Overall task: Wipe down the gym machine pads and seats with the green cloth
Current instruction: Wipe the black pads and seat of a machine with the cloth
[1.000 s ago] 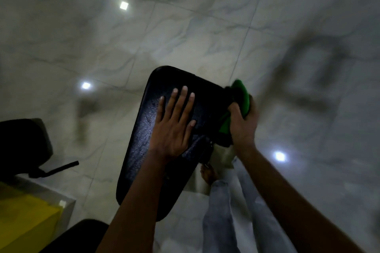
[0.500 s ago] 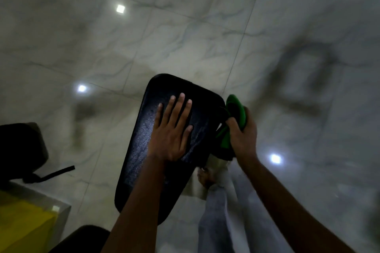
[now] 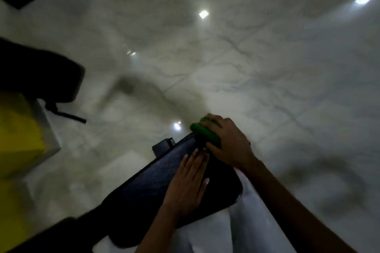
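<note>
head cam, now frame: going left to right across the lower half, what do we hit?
Yellow block → small black bracket at the pad's far edge → left hand flat on the long black padded seat → right hand clutching the bunched green cloth → bare marble floor tiles.

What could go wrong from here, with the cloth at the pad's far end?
1. The bunched green cloth sits at the far tip of the black padded machine pad; the right hand could slide off the edge.
2. The flat left hand covers part of the pad, so that patch may go unwiped.
3. The glossy marble floor looks slippery if leaning further.
</note>
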Demonstrator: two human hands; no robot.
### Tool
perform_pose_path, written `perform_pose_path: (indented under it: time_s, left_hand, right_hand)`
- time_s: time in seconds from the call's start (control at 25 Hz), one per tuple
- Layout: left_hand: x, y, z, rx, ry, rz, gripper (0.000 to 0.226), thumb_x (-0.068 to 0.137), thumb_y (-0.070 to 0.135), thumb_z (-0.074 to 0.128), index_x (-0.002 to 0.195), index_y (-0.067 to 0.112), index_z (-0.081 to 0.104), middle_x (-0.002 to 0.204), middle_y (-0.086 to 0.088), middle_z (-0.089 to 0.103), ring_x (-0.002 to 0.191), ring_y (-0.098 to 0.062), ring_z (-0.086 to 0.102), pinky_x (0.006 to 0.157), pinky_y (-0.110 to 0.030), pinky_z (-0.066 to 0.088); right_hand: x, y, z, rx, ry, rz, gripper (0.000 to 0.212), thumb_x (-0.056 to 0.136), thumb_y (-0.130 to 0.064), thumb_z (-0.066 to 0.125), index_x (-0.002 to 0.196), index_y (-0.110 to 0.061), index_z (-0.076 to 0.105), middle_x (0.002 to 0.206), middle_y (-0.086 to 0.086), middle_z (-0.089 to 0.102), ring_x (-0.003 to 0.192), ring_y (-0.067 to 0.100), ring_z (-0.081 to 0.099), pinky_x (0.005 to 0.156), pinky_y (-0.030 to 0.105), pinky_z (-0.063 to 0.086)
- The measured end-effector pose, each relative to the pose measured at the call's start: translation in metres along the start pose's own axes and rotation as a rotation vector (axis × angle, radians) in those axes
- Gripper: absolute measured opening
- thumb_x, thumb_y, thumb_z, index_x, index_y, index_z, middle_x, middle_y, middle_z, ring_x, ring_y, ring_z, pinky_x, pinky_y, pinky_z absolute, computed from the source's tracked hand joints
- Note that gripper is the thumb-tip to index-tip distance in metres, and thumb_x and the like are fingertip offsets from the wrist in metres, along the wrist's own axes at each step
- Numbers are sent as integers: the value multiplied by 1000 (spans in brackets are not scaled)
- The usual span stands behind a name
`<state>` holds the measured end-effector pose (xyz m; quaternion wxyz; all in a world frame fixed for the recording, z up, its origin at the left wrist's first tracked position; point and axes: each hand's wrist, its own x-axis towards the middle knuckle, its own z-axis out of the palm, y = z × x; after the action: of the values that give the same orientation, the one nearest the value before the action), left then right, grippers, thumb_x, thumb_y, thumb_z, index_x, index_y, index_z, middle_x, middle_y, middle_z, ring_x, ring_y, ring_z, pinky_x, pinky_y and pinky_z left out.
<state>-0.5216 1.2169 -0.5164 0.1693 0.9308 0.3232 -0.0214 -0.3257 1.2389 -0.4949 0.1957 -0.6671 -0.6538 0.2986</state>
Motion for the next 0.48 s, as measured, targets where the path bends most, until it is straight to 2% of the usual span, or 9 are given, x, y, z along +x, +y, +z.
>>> perform_pose_path:
  time_s: [0.04,0.12,0.16,0.24,0.32,0.48]
  left_hand:
    - [-2,5,0,12,0,-38,58,99,36,30,148,5,22,157,-5,14,145,-22,13,117,-37,9]
    - [-17,17,-1,9,54,-186,62,101,41,22,151,8,10,158,-4,11,147,-21,5,116,-37,9]
    - [-16,24,-3,-7,103,-313,63,101,43,19,152,8,6,157,-6,16,147,-20,3,116,-36,9]
    - [-9,42,1,-104,185,-614,64,100,45,22,151,8,12,153,-9,24,147,-18,5,117,-34,8]
    - [-12,61,5,-216,238,-859,64,99,46,24,148,5,22,153,-9,23,147,-16,5,118,-32,6]
    - [-3,75,18,-243,380,-1059,62,99,44,26,147,5,22,156,-6,16,145,-20,12,119,-34,5]
  right_hand:
    - [16,-3,-3,-11,-14,-82,54,78,-39,44,128,-22,56,130,10,56,104,31,58,86,35,48]
    - [47,-9,-16,-33,-216,-179,57,77,-41,45,130,-22,54,133,9,52,105,30,55,87,37,48]
    - [60,-10,-23,-49,-354,-228,58,79,-42,46,134,-24,50,139,6,46,110,28,50,92,37,46]
    - [79,-9,-24,-123,-572,-360,56,85,-38,53,139,-27,44,145,1,38,117,24,43,95,33,38]
    - [94,-18,-17,-188,-662,-467,54,87,-36,54,139,-28,43,145,0,38,117,25,43,92,31,37]
    - [101,-36,3,-178,-686,-667,54,85,-48,46,133,-24,53,137,6,49,106,29,54,86,36,44]
